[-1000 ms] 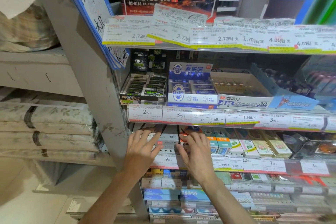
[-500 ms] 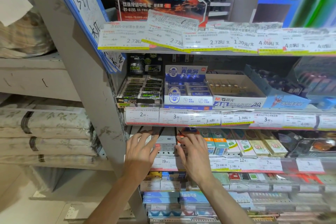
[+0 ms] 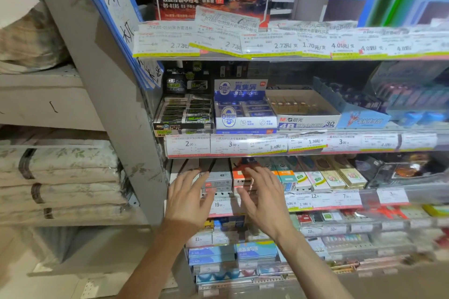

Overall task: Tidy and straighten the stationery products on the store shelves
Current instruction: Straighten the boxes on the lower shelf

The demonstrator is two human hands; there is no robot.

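While you worked the third shelf tier, your left hand (image 3: 188, 198) and right hand (image 3: 263, 199) sat spread, fingers straight, gripping nothing. Landmark: grey-white rectangular cardboard box (image 3: 217, 181), front face toward you, long axis running back into the shelf. Left hand lay just left of that box, fingertips over the white boxes (image 3: 185, 167) beside it; right hand just right of it, fingers over the orange-and-white carton (image 3: 239, 177). The grey-white box sat between both hands, about equally near each, so a two-sided squeeze or push back looked like the next call. Counts: two hands, one grey-white box, one orange carton, roughly five slim upright packs (image 3: 315, 177) further right. Contact couldn't be confirmed through blur. Price label strip (image 3: 323, 199) ran below the box.
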